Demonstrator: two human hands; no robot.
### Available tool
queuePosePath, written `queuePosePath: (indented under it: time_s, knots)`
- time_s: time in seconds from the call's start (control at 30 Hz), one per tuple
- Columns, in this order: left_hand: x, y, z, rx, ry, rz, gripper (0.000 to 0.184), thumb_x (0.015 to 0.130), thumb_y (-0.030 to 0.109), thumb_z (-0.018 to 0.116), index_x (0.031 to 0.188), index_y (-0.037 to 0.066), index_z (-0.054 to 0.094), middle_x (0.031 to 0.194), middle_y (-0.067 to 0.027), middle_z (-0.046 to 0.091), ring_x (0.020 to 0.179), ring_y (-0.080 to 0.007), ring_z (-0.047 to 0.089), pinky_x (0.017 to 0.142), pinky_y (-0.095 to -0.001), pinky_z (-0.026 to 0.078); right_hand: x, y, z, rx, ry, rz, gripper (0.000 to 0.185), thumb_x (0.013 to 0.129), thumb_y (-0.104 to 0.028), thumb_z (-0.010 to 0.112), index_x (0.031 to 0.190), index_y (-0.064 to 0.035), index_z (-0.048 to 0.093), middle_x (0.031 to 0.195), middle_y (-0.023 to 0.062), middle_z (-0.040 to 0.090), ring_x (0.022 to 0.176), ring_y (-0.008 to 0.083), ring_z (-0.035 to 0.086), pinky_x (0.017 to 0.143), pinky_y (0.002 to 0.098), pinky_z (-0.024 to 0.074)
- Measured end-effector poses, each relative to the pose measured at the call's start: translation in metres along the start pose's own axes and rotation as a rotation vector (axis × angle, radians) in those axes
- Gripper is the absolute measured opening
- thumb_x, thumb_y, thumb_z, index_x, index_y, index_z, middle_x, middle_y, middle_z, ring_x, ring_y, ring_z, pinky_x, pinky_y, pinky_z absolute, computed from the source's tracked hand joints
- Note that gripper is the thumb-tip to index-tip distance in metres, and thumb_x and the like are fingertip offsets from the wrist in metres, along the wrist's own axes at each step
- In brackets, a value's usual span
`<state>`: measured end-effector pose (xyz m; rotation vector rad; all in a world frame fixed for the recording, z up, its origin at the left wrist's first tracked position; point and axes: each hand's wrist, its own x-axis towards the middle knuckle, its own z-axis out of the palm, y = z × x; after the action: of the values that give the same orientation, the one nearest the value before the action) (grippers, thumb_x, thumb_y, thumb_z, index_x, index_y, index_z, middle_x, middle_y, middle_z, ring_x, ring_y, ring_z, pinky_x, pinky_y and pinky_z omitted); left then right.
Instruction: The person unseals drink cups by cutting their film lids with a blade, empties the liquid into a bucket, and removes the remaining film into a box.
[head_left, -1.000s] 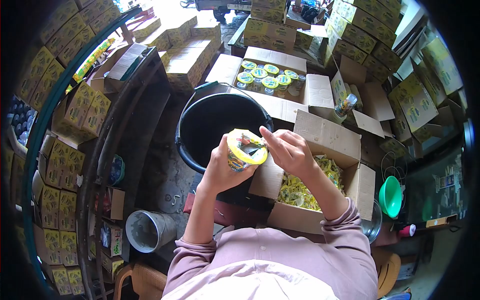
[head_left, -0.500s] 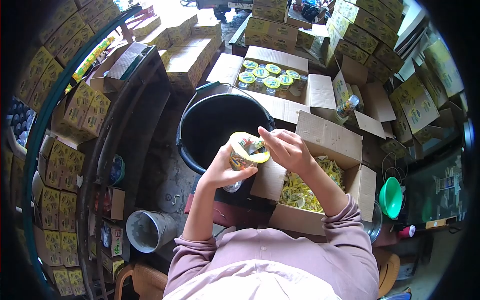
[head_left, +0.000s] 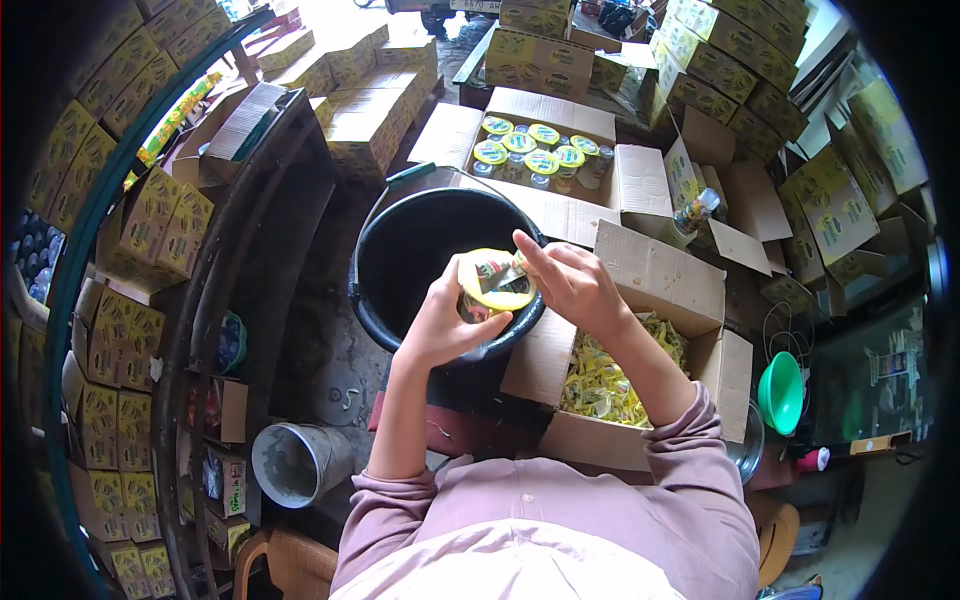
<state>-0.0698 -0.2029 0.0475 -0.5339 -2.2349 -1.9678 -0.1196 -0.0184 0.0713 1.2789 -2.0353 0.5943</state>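
Over the near right part of a black bucket (head_left: 372,300), my left hand (head_left: 437,322) is wrapped round a clear plastic cup with a yellow-rimmed printed film lid (head_left: 490,298). The cup's top is tilted toward me, and part of the dark interior or contents shows through it. My right hand (head_left: 575,285) is at the cup's far right edge, its fingers pinched at the printed lid film and partly hiding it. Its index finger points up and away. What exactly lies between these fingertips is hard to see.
Behind the bucket, an open carton (head_left: 555,112) holds several yellow-lidded cups. To the right, another carton (head_left: 660,265) contains many yellow wrappers (head_left: 610,385). A green bowl (head_left: 780,393) stands far right; a grey pail (head_left: 300,463) stands at lower left. Stacked boxes (head_left: 370,110) surround the area.
The cup and both hands have moved slightly up and away from me. The cup's top now faces me more fully. A pale, clear item below my left hand no longer shows.
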Motion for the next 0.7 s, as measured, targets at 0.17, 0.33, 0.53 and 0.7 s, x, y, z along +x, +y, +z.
queuePosePath:
  time_s: [0.17,0.33,0.53,0.7]
  knots:
    - [-0.002,0.002,0.025,0.253,0.283,0.115,0.056,0.06,0.011,0.076,0.104,-0.002,0.045,0.093,-0.0146,0.061,0.086,-0.0229,0.063,0.075,-0.0316,0.049,0.004,-0.003,-0.001,-0.022,-0.005,-0.054,0.057,0.07,0.002,0.061,0.124,0.0014,0.045,0.063,0.0055,0.052,0.058,0.018,0.055,0.055,0.03,0.049]
    - [-0.004,0.001,0.025,0.295,0.326,0.155,0.049,0.062,0.01,0.077,0.1,0.0,0.047,0.088,-0.0127,0.062,0.081,-0.0229,0.064,0.07,-0.0304,0.051,0.002,-0.006,-0.007,-0.084,-0.031,-0.075,0.058,0.069,-0.001,0.058,0.125,0.001,0.045,0.062,0.0029,0.052,0.058,0.0139,0.055,0.058,0.0265,0.0504]
    - [-0.005,0.009,0.017,0.339,0.237,0.15,0.044,0.06,0.008,0.074,0.096,-0.003,0.053,0.088,-0.0127,0.06,0.08,-0.0227,0.063,0.071,-0.0304,0.05,0.003,-0.007,-0.007,-0.088,-0.007,-0.109,0.058,0.069,-0.002,0.058,0.125,0.0025,0.044,0.062,0.0024,0.052,0.058,0.0136,0.055,0.058,0.026,0.0504]
    - [-0.008,0.012,0.017,0.214,0.169,0.065,0.042,0.059,0.008,0.072,0.095,-0.003,0.053,0.087,-0.0128,0.06,0.079,-0.0225,0.063,0.071,-0.0302,0.049,0.002,-0.01,-0.005,-0.064,-0.005,-0.122,0.057,0.068,0.001,0.059,0.123,0.0041,0.045,0.063,0.0027,0.052,0.058,0.0146,0.055,0.057,0.027,0.0502]
